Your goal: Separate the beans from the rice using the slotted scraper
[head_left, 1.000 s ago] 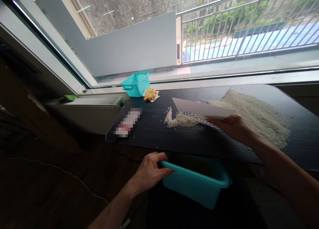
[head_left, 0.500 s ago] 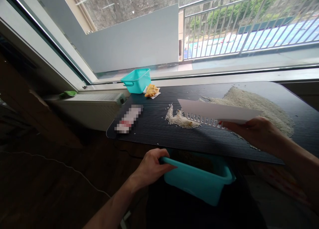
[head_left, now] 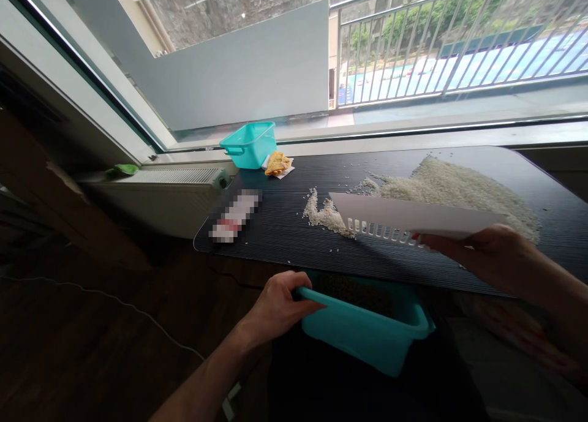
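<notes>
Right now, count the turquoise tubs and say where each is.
2: the far tub at the table's far left corner, and the near tub below its front edge, rim held by the left hand. More may be hidden in shadow.

Smooth turquoise plastic tub (head_left: 358, 336); dark wood-grained tabletop (head_left: 275, 226).

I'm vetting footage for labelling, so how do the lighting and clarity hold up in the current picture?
Head view: the window is bright, the scene outside partly washed out; head view: the floor sinks into shadow, the inside of the near tub murky; head view: a pixelated item is unreadable; head view: the slots of the scoop remain distinguishable.
</notes>
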### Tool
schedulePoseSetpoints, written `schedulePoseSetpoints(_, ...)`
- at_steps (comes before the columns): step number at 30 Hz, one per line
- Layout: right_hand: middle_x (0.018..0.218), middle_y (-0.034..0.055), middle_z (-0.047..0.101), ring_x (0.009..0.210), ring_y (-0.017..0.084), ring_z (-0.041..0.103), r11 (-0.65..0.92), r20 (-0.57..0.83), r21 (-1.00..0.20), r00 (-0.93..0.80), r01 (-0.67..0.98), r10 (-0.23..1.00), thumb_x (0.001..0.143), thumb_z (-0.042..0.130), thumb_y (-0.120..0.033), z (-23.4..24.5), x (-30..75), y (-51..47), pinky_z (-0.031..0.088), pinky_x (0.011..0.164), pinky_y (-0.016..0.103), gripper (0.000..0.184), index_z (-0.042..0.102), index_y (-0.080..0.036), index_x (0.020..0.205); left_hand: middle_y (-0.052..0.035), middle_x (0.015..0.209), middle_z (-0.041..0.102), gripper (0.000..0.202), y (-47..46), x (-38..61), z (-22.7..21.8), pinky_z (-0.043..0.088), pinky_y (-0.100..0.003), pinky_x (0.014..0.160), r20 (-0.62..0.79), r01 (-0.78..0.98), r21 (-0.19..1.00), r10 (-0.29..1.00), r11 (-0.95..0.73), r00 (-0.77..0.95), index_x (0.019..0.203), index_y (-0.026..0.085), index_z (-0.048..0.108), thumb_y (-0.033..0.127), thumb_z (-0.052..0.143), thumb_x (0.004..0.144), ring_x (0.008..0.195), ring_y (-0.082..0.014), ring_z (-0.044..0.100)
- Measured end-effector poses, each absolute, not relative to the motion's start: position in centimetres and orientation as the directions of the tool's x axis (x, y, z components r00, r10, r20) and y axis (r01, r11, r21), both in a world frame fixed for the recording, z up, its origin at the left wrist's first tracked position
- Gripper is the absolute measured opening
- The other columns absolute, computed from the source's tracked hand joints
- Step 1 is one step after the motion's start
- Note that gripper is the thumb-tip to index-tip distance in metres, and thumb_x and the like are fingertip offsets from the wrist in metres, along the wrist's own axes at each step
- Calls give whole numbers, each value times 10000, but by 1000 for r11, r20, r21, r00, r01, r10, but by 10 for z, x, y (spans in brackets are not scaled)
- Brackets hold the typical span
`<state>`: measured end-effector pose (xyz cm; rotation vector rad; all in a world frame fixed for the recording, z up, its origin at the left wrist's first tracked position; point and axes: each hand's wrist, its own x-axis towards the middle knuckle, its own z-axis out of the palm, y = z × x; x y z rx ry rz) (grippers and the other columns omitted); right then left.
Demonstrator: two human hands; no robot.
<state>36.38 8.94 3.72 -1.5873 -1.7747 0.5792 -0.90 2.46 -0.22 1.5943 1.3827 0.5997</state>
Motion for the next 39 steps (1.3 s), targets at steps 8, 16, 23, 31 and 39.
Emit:
schedulePoseSetpoints(8, 880, 84, 906, 905, 407, 877, 114, 166, -730, 13, 674, 986, 637, 778, -942, 35, 371, 82, 736, 872, 557, 662, 937, -319, 794, 39, 724, 541, 281, 24, -9, -3, 360, -290, 693, -183, 494, 869, 952, 39, 246, 693, 215, 634, 368, 851, 785, 751, -159, 481)
schedulePoseSetpoints(16, 850, 71, 900, 827, 372, 868, 113, 182, -739, 36, 665, 983, 610, 806, -943, 36, 377, 76, 734, 760, 490, 638, 921, -329, 741, 46, 719, 542, 281, 24, -9, -2, 351, -293, 700, -174, 493, 870, 953, 32, 246, 681, 213, 633, 355, 857, 772, 749, -154, 485)
schedulePoseSetpoints(23, 795, 82, 879, 851, 381, 862, 143, 176, -745, -15, 652, 984, 612, 777, -954, 41, 362, 87, 724, 790, 509, 670, 922, -316, 756, 45, 719, 552, 276, 24, -10, -4, 351, -295, 698, -183, 497, 867, 951, 37, 248, 699, 215, 648, 369, 862, 778, 745, -157, 488)
schedulePoseSetpoints(31, 849, 89, 898, 863, 396, 875, 108, 136, -751, -8, 651, 991, 530, 763, -1039, 48, 367, 75, 744, 810, 541, 747, 918, -334, 720, 48, 726, 543, 310, 25, -10, -3, 361, -289, 706, -182, 522, 852, 952, 28, 247, 685, 214, 614, 353, 877, 773, 755, -156, 484)
schedulePoseSetpoints(39, 828, 54, 896, 803, 395, 870, 105, 45, -790, -115, 604, 992, 612, 815, -941, 50, 357, 68, 738, 666, 479, 604, 936, -367, 758, 49, 735, 563, 310, 23, -11, 1, 368, -285, 698, -177, 525, 851, 953, 23, 245, 690, 215, 615, 325, 892, 778, 760, -158, 502)
